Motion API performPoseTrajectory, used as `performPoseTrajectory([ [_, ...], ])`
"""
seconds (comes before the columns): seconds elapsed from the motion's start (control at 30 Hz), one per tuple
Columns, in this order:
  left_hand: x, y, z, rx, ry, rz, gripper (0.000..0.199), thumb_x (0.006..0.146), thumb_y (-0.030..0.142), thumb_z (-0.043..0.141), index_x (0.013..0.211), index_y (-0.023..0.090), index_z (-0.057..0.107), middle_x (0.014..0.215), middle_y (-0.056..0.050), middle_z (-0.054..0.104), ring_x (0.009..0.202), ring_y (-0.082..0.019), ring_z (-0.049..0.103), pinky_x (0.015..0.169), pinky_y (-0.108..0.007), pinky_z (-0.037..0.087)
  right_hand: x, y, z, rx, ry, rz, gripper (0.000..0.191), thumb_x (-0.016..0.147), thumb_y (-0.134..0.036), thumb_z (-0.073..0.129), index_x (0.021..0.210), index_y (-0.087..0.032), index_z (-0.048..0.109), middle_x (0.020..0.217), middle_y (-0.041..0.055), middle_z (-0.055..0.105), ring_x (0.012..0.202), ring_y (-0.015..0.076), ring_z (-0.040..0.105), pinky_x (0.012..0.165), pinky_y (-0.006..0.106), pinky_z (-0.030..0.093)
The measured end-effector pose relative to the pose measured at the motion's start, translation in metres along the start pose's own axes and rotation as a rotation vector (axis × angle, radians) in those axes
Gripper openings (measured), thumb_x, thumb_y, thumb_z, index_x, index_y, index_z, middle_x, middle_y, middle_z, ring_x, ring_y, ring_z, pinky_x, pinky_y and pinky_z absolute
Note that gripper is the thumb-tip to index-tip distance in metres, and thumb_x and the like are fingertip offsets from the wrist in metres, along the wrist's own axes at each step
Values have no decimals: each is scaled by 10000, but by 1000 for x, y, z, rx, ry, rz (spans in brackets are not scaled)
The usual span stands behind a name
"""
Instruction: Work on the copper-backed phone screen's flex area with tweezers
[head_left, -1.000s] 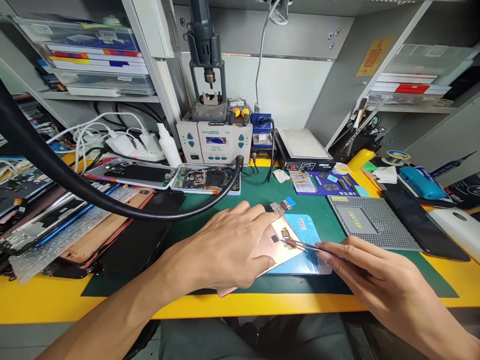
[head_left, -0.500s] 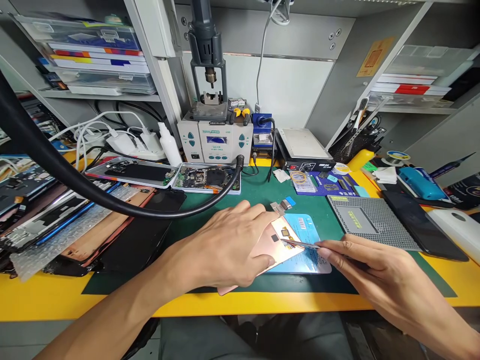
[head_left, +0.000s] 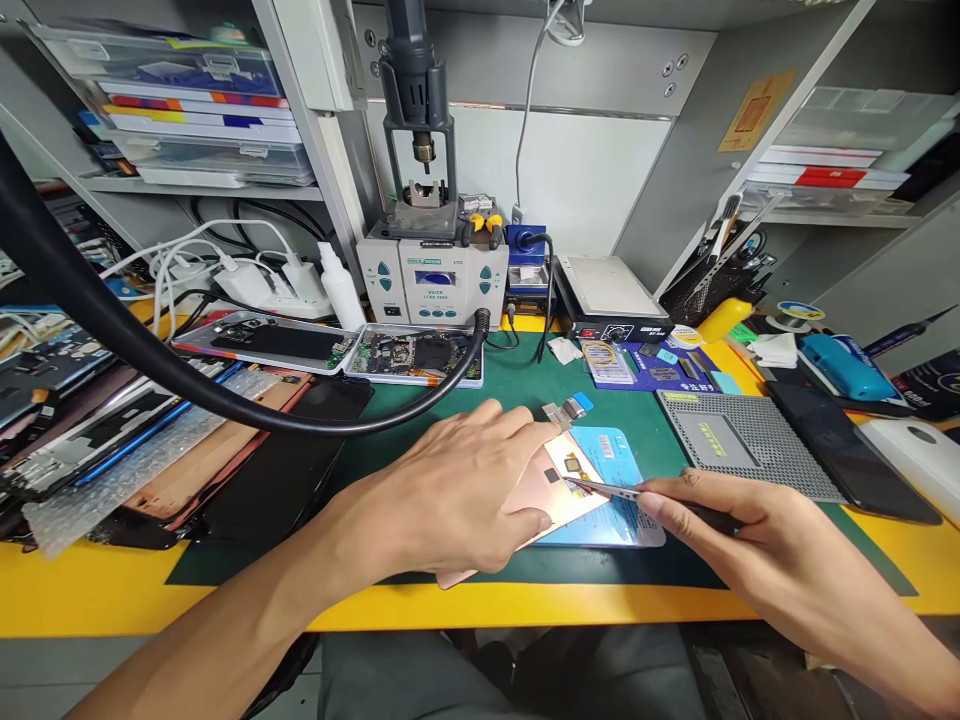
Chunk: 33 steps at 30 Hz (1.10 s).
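My left hand (head_left: 457,490) lies over a copper-coloured phone screen (head_left: 536,490), gripping it with the thumb along the near side. A flex cable with a blue tab (head_left: 579,404) sticks out past my index finger. In my right hand (head_left: 739,520) is a pair of tweezers (head_left: 619,490), pinched between thumb and fingers. The tips are at the small chip and flex part (head_left: 574,467) on the panel's right end; whether they grip anything is too small to tell. Under the panel lies a light-blue card (head_left: 626,520), partly covered.
A thick black hose (head_left: 247,410) arches in from the left to the rework station (head_left: 435,285). Phone parts (head_left: 225,440) crowd the left side. To the right are a perforated metal plate (head_left: 780,470) and a black phone (head_left: 847,450) on the green mat (head_left: 525,375).
The tweezers have tilted slightly in my right hand, with their tips still at the panel's right end. My left hand keeps its place.
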<state>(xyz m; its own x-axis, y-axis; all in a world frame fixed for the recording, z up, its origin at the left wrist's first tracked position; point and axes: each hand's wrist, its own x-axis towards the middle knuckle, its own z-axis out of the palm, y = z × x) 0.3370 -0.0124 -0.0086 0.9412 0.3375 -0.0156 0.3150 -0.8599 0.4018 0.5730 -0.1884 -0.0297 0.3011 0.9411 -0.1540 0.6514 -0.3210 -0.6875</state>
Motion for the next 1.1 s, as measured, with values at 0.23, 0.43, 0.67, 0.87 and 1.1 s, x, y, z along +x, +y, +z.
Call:
performPoseTrajectory([
  [0.23, -1, 1, -2, -16, -12, -8, 450, 946, 377, 635, 1376, 306, 523, 1150, 1, 607, 1078, -247, 554, 880, -413, 479, 0, -5, -2, -35, 8, -9, 437, 979, -650, 638, 938, -259, 827, 819, 7, 775, 711, 199, 652, 590, 259, 489],
  [0.43, -1, 2, -2, -31, -36, -37, 446, 949, 418, 649, 1370, 315, 543, 1212, 0, 617, 1134, -266, 550, 891, -420, 485, 5, -4, -5, -54, 11, -3, 469, 957, -649, 640, 911, -235, 856, 809, 41, 808, 642, 233, 673, 463, 272, 471],
  [0.67, 1, 2, -3, -1, -53, -35, 425, 953, 369, 605, 1365, 279, 557, 1244, -15, 611, 1135, -279, 542, 903, -448, 488, 10, -8, -9, -32, -101, 106, 562, 932, -734, 588, 715, -233, 718, 611, 0, 557, 570, 161, 412, 469, 277, 302],
  [0.87, 0, 2, -3, -4, -52, -31, 468, 954, 368, 614, 1408, 282, 540, 1241, -19, 615, 1131, -272, 543, 895, -428, 490, 13, -3, -11, -5, -136, 89, 548, 968, -701, 580, 782, -224, 774, 607, -16, 512, 561, 142, 338, 493, 286, 257],
  [1.1, 1, 4, -5, 0, -52, -43, 491, 932, 354, 621, 1411, 273, 545, 1265, -29, 621, 1149, -284, 555, 899, -440, 490, 18, 0, -10, 121, -168, 161, 568, 931, -700, 665, 661, -201, 681, 613, -49, 331, 597, 118, 164, 510, 298, 118],
])
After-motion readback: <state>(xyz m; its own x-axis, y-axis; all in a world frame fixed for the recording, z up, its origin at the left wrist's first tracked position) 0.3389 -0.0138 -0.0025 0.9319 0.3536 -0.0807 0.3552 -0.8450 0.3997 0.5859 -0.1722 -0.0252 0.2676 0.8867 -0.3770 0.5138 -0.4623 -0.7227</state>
